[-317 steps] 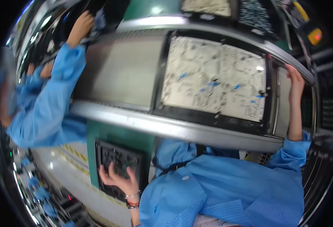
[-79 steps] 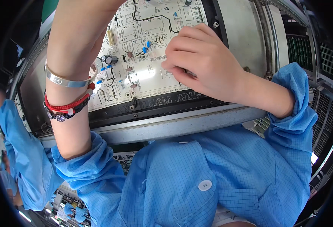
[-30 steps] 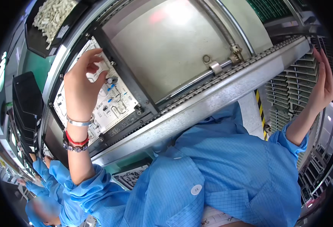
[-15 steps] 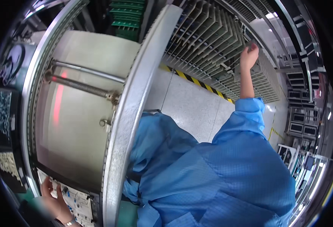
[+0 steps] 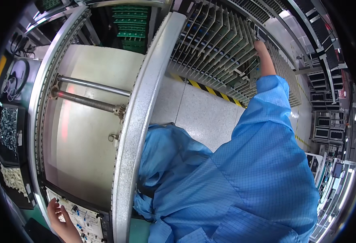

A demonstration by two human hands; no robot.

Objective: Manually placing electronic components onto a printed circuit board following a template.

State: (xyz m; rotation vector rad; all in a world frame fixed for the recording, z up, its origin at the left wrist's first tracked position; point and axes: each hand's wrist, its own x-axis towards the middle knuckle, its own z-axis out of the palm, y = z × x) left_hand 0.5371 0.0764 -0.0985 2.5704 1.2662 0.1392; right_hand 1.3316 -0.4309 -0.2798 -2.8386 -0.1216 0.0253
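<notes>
Conveyor [image 5: 87, 154]: pale bed between metal rails, running along the person's left side. Rack [image 5: 216, 38]: grey boards upright in close rows, ahead and to the right, beyond the near rail. Circuit board [image 5: 88, 222]: white, component-populated, in a black frame at the conveyor's lower end. Left hand [image 5: 62, 222]: over the board's left portion; fingers loosely curled, thumb parted from them, released. The board lies beneath and to the right of these fingers; contact cannot be determined. Right hand [image 5: 260, 47]: at the rack's far upper part; fingers largely hidden, grasp cannot be determined.
</notes>
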